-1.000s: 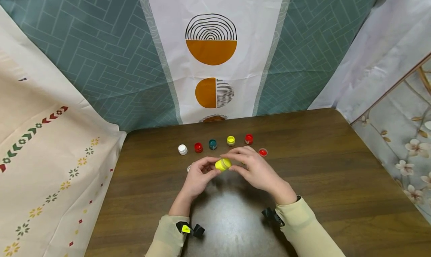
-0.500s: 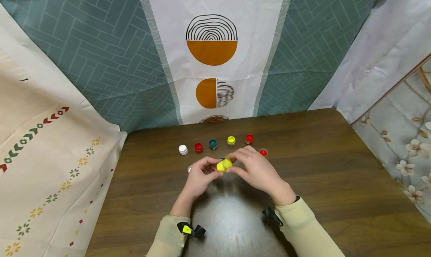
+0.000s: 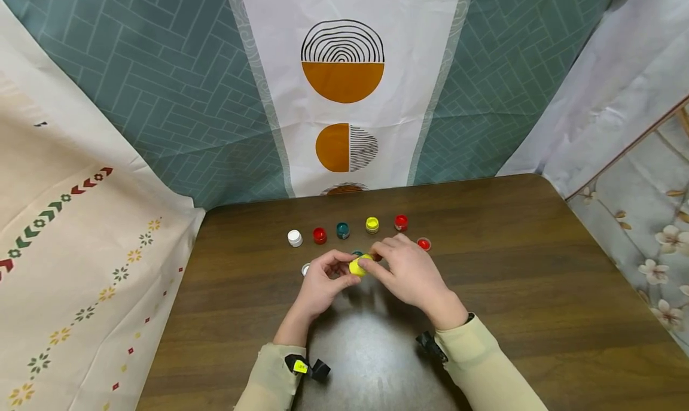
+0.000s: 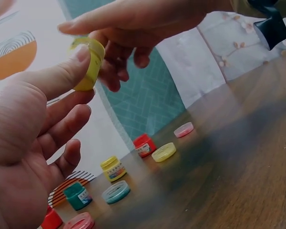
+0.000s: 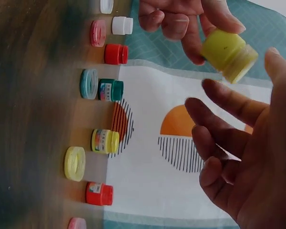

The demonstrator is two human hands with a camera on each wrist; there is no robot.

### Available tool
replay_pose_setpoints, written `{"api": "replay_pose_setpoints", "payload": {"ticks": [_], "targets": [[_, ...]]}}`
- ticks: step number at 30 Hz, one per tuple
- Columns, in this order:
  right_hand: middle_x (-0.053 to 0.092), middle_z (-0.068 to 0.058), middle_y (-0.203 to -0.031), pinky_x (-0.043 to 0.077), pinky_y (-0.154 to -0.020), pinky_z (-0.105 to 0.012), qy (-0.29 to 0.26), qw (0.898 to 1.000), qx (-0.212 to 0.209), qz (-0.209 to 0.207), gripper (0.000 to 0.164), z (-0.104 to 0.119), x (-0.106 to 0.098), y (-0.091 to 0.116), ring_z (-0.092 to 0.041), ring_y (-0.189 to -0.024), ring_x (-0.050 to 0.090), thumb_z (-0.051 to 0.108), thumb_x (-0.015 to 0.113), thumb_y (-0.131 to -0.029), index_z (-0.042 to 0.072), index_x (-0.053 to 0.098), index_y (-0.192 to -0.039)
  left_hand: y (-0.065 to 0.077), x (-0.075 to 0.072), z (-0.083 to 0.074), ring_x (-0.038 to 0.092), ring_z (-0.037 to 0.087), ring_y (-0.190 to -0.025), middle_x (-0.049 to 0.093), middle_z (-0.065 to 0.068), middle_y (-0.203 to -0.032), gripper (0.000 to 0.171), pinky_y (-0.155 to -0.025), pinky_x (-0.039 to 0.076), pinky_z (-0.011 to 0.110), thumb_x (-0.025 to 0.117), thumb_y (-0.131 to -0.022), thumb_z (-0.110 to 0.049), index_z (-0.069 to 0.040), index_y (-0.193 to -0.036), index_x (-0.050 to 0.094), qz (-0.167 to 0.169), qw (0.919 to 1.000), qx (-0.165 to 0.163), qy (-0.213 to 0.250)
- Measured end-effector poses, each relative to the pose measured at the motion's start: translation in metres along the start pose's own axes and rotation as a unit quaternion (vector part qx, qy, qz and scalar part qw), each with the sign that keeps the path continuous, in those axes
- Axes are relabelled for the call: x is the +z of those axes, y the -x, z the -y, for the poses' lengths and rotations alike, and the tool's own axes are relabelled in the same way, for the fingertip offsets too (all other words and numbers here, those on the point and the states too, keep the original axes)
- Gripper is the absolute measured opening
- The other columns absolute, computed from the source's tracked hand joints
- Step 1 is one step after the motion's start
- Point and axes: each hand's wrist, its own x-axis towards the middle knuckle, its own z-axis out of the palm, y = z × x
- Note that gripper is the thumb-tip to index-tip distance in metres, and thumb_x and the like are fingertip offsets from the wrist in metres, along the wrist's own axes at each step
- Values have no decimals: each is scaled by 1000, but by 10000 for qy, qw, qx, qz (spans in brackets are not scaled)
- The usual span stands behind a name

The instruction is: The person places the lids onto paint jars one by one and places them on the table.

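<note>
My left hand (image 3: 317, 285) pinches a small yellow paint jar (image 5: 223, 47) between thumb and fingers, holding it raised and tilted above the table. A clear yellowish lid (image 5: 240, 66) sits on the jar's end facing my right hand (image 3: 414, 276). In the right wrist view, that hand's thumb and fingers are spread on either side of the lid, with gaps showing. From the head, its thumb overlaps the jar. Behind the hands stand a white jar (image 3: 294, 239), a red jar (image 3: 320, 236), a green jar (image 3: 343, 230), another yellow jar (image 3: 372, 225) and a second red jar (image 3: 401, 222).
Lids lie on the brown wooden table (image 3: 484, 267) in front of the jars: a red lid (image 3: 424, 244), a yellow lid (image 5: 75, 163), a teal lid (image 5: 89, 84) and a white lid (image 3: 305, 270). A patterned cloth (image 3: 344, 112) hangs along the table's back edge.
My right fingers were at the jar's lid end; they have since spread, and the thumb has come across in front of the jar. The jar has shifted slightly right with my left hand.
</note>
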Motion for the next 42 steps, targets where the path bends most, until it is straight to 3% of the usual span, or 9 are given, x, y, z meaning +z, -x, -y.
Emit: {"api": "replay_pose_setpoints", "payload": {"ticks": [4,7,12,20,28,42], "targets": [[70,5,-126,56,-92,-44,-658,9976,196,50,44,-6,-5,6,-20,-117,62,54,61,-107,20,73,-134,-1,-1,1,63,22,-90,72,7,-104,33,-77,54,28,84,-90,1,-2,-121,75,-87,9998,-67,164],[66,5,-137,55,-98,-47,-1139,9934,-126,7,47,-11,-9,8,-21,-125,60,45,72,-103,22,69,-143,0,-3,1,63,21,-92,73,8,-108,32,-79,54,28,82,-92,1,0,-123,73,-87,9997,-47,234],[66,3,-139,53,-104,-48,-1407,9864,-847,-67,47,-15,-11,6,-23,-131,58,24,82,-96,20,71,-142,0,-6,2,64,21,-93,74,8,-110,30,-81,55,29,80,-93,1,0,-122,73,-63,9997,-37,213],[68,4,-140,53,-102,-44,-1230,9822,-1417,-123,47,-18,-9,1,-21,-129,59,13,82,-95,17,72,-140,0,-4,2,65,21,-92,74,7,-106,28,-81,55,29,79,-94,2,3,-121,73,44,9996,-74,273],[72,5,-137,58,-91,-36,-1226,9812,-1478,-192,47,-19,-7,2,-18,-121,61,13,85,-92,15,74,-138,0,-3,3,64,19,-91,74,5,-104,26,-80,55,29,78,-93,3,5,-119,73,44,9997,-12,230],[75,4,-128,57,-93,-38,-1019,9864,-1280,-144,40,-17,-6,4,-18,-118,61,16,85,-93,15,77,-132,0,-3,3,65,20,-88,74,6,-100,28,-77,54,30,83,-90,1,1,-118,76,87,9999,-51,-16]]}}
